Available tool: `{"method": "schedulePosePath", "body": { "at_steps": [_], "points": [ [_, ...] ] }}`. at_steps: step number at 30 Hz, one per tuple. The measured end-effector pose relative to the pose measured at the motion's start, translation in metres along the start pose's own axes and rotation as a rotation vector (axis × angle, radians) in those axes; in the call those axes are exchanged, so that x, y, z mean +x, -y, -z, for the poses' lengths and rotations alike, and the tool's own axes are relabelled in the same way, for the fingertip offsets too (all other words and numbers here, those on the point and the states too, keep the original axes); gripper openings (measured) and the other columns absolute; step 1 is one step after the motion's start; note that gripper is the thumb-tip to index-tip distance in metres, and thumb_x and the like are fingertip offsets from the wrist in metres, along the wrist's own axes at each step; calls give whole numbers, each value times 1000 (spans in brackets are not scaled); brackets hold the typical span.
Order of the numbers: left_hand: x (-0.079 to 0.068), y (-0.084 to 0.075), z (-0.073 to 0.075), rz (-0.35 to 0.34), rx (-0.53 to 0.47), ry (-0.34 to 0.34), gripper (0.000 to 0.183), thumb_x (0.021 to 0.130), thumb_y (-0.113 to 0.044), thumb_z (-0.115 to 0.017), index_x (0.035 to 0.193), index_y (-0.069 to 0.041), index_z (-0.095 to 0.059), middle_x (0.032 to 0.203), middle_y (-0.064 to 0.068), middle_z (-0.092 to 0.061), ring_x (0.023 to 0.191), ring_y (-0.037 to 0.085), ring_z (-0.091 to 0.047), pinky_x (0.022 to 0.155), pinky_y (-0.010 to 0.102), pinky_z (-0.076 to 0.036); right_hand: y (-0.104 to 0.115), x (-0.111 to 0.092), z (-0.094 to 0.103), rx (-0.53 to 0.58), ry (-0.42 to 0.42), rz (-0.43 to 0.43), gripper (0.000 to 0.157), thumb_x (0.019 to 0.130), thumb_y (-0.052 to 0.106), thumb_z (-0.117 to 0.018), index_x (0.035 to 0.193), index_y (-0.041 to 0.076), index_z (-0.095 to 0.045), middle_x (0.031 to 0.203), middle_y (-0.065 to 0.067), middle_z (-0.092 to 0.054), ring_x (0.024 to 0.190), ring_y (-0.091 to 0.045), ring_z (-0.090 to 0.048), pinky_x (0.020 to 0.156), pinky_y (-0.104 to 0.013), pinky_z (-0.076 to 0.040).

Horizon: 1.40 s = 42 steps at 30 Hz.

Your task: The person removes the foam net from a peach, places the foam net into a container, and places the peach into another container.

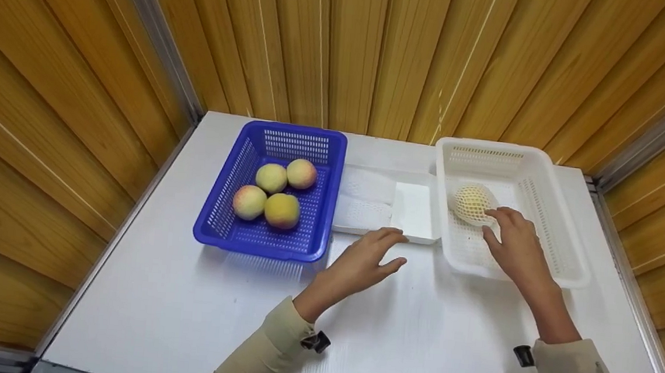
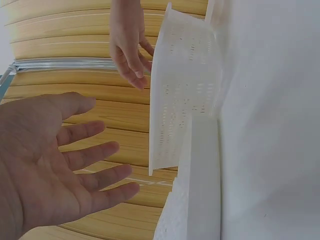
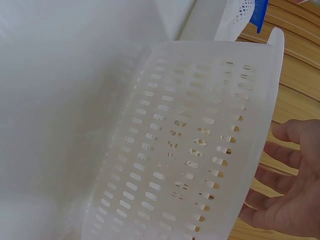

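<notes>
A peach in a white foam net (image 1: 473, 204) sits in the white basket (image 1: 561, 226) on the right. My right hand (image 1: 516, 243) is over this basket, its fingertips right at the netted peach in the head view; its fingers are loosely bent and hold nothing. In the right wrist view the basket's slotted wall (image 3: 165, 145) hides the peach. My left hand (image 1: 362, 259) hovers by the front edge of a shallow white box (image 1: 416, 210), fingers spread and palm bare in the left wrist view. White foam nets (image 1: 363, 213) fill the box's left part.
On the left stands a blue basket (image 1: 334, 198) with several bare peaches (image 1: 282, 211) in it. Both baskets flank the white box closely on the white table (image 1: 171, 310). Wood-patterned walls (image 1: 353, 53) with metal edge strips enclose the back and sides.
</notes>
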<state>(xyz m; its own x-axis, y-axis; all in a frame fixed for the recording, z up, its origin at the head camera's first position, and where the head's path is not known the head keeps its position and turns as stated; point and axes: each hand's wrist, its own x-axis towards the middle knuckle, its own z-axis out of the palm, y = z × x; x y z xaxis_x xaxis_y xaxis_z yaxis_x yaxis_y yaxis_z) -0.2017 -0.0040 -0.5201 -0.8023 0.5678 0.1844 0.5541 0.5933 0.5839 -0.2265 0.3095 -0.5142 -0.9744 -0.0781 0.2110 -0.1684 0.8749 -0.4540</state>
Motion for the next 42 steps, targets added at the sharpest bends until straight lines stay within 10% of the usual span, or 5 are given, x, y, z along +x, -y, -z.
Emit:
{"method": "schedulePosePath", "body": {
  "at_steps": [20,42],
  "points": [
    [23,-13,-58,95,11,16,41,102,-35,-63,139,-18,-58,144,-2,-54,133,13,-52,104,30,-50,1,6,-21,45,15,-53,38,101,10,-61,136,-3,-56,141,-33,-46,126,-58,-43,96,-73,-41],
    [62,-23,-106,356,-744,-30,62,97,-37,-70,147,-10,-45,144,6,-55,124,19,-61,90,21,-54,1,5,-33,129,-80,-96,34,102,12,-58,132,-3,-60,144,-28,-47,130,-54,-42,101,-70,-40]
  ]
}}
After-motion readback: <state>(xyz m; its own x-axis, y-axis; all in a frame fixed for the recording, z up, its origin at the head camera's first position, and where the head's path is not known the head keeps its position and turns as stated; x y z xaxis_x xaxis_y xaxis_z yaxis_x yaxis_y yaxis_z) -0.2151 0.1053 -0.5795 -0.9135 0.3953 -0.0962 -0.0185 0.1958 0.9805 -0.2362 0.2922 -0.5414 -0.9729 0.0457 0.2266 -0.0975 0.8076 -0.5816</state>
